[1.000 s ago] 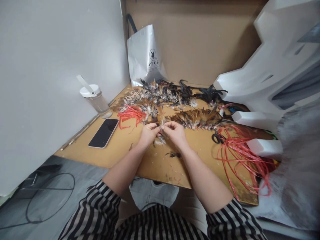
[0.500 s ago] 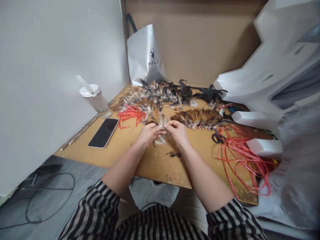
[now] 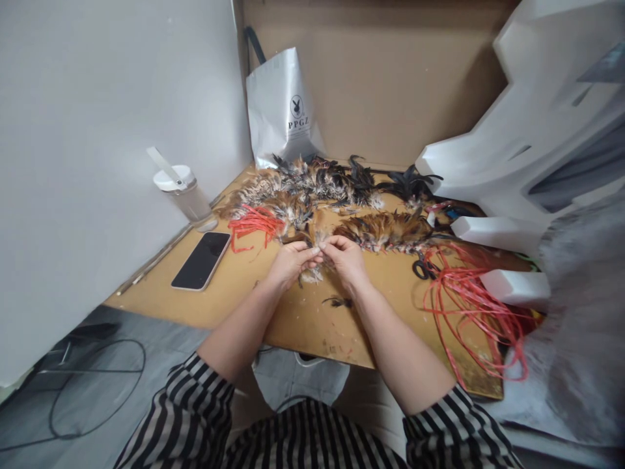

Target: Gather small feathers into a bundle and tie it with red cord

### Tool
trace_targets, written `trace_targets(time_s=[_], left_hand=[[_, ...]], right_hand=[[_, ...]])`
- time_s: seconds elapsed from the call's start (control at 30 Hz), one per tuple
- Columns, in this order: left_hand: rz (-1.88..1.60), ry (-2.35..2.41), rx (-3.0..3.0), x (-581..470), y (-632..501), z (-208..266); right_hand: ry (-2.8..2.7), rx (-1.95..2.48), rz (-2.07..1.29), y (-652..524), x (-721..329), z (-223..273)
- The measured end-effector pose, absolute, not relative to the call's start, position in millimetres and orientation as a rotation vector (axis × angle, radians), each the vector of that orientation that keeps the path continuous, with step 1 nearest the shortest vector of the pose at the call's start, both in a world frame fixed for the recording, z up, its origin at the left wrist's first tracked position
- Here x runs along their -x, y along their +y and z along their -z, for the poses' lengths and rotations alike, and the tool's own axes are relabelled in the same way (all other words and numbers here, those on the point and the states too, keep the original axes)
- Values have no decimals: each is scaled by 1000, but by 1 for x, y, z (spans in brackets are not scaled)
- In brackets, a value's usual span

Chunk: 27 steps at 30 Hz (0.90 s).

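My left hand and my right hand meet over the front middle of the table, thumbs and forefingers pinched together. Between the fingertips are brown and pale feathers, their tips pointing away from me. Pale fluff shows below the fingers. Just right of my right hand lies a row of brown feathers. Behind both hands spreads a long heap of striped, brown and black feathers. A bundle of red plastic strips is left of my left hand.
A phone and a lidded cup are on the left of the table. Black-handled scissors and tangled red strips lie right, beside white foam pieces. A silver bag stands at the back.
Both hands stay almost in place, still pinched together. The feathers between the fingertips have shifted slightly. The whole view has moved a little.
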<state>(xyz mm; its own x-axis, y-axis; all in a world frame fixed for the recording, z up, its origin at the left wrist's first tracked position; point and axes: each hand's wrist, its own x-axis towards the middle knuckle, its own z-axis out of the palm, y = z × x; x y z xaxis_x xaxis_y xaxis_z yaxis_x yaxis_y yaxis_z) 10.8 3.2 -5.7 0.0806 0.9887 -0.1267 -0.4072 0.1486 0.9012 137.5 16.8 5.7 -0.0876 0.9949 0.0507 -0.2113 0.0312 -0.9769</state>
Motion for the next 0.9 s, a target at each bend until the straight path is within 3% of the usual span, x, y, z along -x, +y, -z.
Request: trace_targets(time_s=[0.37,0.7,0.9], left_hand=[[-1268,902,-785,-5,5,3],[-1272,837,-777,-5,4,1],[-1370,850,-693,2,9,0]], right_hand=[[-894,906,-1064,25,-155,-15],[-885,714,-1734,25,-151,-13],[-884,721,-1653,29,-155,-11]])
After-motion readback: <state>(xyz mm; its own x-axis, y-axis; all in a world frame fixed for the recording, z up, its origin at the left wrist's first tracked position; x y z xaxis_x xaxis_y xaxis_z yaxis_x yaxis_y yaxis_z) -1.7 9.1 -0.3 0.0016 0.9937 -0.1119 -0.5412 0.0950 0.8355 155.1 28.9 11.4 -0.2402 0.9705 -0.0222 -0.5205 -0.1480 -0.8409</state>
